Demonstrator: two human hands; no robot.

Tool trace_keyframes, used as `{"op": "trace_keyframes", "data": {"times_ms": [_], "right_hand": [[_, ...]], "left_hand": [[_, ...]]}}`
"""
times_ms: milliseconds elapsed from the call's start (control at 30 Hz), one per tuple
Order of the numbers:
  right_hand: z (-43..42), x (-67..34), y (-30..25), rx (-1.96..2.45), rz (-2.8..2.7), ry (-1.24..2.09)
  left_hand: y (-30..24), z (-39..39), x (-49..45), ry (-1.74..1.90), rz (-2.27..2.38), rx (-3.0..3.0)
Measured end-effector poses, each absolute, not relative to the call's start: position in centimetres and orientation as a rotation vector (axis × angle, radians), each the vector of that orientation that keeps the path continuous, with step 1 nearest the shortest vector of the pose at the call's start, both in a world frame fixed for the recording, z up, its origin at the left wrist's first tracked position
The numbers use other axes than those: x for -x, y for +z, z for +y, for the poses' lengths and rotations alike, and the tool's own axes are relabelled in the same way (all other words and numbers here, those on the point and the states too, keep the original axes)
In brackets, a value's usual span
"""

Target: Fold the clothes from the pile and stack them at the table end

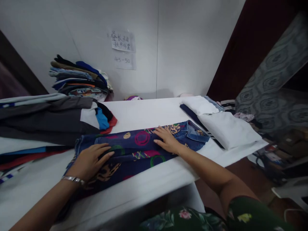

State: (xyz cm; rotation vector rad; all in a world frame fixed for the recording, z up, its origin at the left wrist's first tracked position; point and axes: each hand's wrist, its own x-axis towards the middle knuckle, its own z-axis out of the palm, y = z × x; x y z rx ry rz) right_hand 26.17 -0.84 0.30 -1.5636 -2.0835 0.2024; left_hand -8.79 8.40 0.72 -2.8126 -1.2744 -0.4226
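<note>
A dark blue patterned denim shirt [141, 154] lies lengthwise on the white table [144, 112], partly folded, its collar toward the right. Pink and green rings and tan motifs cover the cloth. Flat on the lower left part of it rests my left hand [92, 158], fingers stretched out, a silvery bracelet on the wrist. My right hand [168, 141] presses on the cloth near the collar with its fingers spread. Neither hand grasps the fabric.
Dark grey garments [48, 118] lie spread at the left. Behind them rises a stack of folded clothes [79, 78]. White folded garments [226, 128] sit at the table's right end. Handwritten paper signs [124, 41] hang on the wall, and a white stool [293, 192] stands lower right.
</note>
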Motion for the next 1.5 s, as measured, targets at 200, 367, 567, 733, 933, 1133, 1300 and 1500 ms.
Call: {"op": "trace_keyframes", "data": {"times_ms": [200,367,567,733,933,1133,1300,1500], "right_hand": [[3.3,-31.0,0.0,2.093,-1.891,0.028],[4.1,-34.7,-2.9,2.48,-1.746,0.182],[3.6,-35.4,-4.5,2.419,-1.789,0.105],[3.9,-33.6,-3.4,2.341,-1.711,0.095],[2.7,-24.3,-1.7,1.757,-2.192,0.01],[1.8,-21.6,-4.4,1.64,-2.419,0.048],[1.9,-22.2,-4.8,1.633,-2.408,0.016],[2.0,-22.0,-4.9,1.64,-2.411,0.017]], "left_hand": [[2.5,10.2,4.8,-0.407,-1.257,2.678],[-0.7,11.9,4.7,-0.08,-1.442,2.715],[-3.0,11.6,5.3,-0.004,-1.541,2.704],[-2.1,10.7,5.0,-0.01,-1.583,2.732],[-1.8,10.0,4.8,-0.007,-1.661,2.742],[0.0,9.4,6.6,-0.331,-1.701,2.689],[1.7,11.0,11.8,-0.37,-2.394,2.139],[1.0,12.5,14.9,-0.221,-2.646,2.094]]}}
